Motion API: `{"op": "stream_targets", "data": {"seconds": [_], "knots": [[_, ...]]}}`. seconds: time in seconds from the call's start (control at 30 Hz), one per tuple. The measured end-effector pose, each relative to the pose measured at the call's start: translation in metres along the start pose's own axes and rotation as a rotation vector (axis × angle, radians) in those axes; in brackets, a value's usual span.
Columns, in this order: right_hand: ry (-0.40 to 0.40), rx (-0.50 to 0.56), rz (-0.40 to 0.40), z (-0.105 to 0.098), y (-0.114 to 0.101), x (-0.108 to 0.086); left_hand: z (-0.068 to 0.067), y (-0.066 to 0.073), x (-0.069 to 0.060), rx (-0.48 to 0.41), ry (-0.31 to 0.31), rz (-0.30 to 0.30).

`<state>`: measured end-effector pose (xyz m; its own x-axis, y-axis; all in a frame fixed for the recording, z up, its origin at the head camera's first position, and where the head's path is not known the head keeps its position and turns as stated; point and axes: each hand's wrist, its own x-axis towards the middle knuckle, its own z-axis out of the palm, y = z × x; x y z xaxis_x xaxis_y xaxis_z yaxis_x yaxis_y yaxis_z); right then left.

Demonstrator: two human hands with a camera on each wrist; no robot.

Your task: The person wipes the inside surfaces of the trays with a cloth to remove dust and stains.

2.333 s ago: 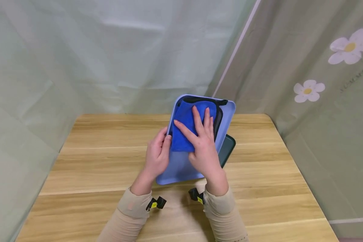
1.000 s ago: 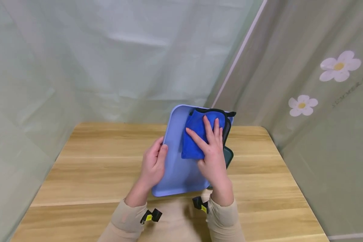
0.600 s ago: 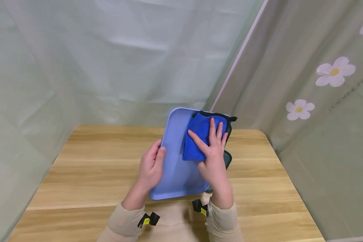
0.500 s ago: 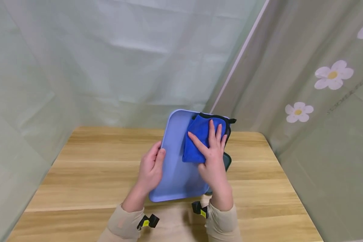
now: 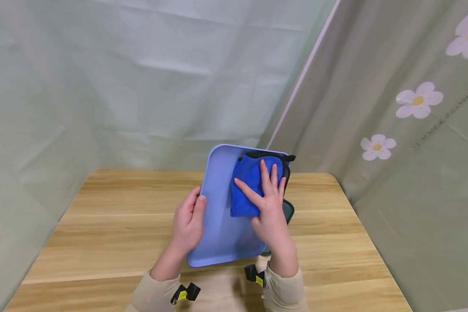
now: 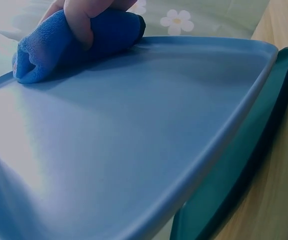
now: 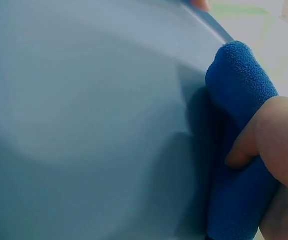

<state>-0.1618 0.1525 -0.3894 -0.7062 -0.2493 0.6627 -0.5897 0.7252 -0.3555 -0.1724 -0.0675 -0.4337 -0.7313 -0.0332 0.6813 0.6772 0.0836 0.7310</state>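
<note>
In the head view my left hand [image 5: 189,221] grips the left rim of a light blue rectangular tray [image 5: 222,234], thumb on top and the other fingers partly hidden behind. The tray is held tilted above the table. My right hand [image 5: 271,210] presses a blue cloth [image 5: 243,193] with black edging against the tray's upper right part, its fingers spread and straight. The left wrist view shows the cloth [image 6: 49,50] bunched at the far rim of the tray [image 6: 124,125]. In the right wrist view my thumb lies against the folded cloth [image 7: 243,200].
A dark green tray [image 5: 289,210] lies partly hidden behind the blue one. Both are over a wooden table [image 5: 121,234]. Pale curtains [image 5: 160,86] stand behind and at the sides, with flower prints [image 5: 378,147] on the right. Each wrist bears a small black camera [image 5: 254,274].
Since the earliest frame, the cloth and right hand have slid from the tray's upper left to its right side. The left hand keeps its grip on the rim. The view has shifted slightly.
</note>
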Motion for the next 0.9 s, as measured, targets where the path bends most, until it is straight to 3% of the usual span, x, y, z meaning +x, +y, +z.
{"op": "stream_targets", "data": {"seconds": [0.47,0.9], "knots": [[-0.005,0.001,0.006,0.0054,-0.0044,0.0,-0.0054,0.0001,0.0024,-0.006,0.009,-0.01],[-0.002,-0.002,-0.02,0.0055,-0.0034,-0.0004,-0.002,0.0025,0.0026,-0.022,0.019,-0.012]]}}
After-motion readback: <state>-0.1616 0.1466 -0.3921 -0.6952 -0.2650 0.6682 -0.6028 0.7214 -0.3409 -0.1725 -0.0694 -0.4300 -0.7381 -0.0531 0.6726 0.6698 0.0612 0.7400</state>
